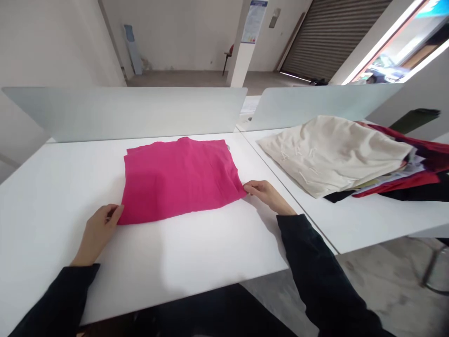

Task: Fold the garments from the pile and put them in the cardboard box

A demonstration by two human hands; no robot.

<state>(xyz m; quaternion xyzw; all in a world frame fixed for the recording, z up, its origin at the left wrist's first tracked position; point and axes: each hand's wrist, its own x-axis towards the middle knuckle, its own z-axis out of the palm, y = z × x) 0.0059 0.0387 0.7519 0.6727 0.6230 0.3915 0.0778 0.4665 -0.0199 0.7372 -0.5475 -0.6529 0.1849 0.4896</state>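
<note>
A bright pink piece of fabric (182,180), folded into a rough rectangle, lies on the white table (196,252) in front of me. My left hand (100,229) pinches its near left corner between thumb and fingers. At the near right corner, my right hand (264,194) grips the edge in a pinch and holds it slightly raised. The near edge runs between the two hands, while the far edge is uneven, with layers showing at the far left. Whether the fabric is a garment I cannot tell.
To the right, a cream cloth (333,150) tops a heap of red, purple, black and other coloured cloths (417,173). Frosted dividers (150,112) stand along the table's back edge. A seam (291,192) separates two tabletops. A metal chair leg (430,269) shows at lower right.
</note>
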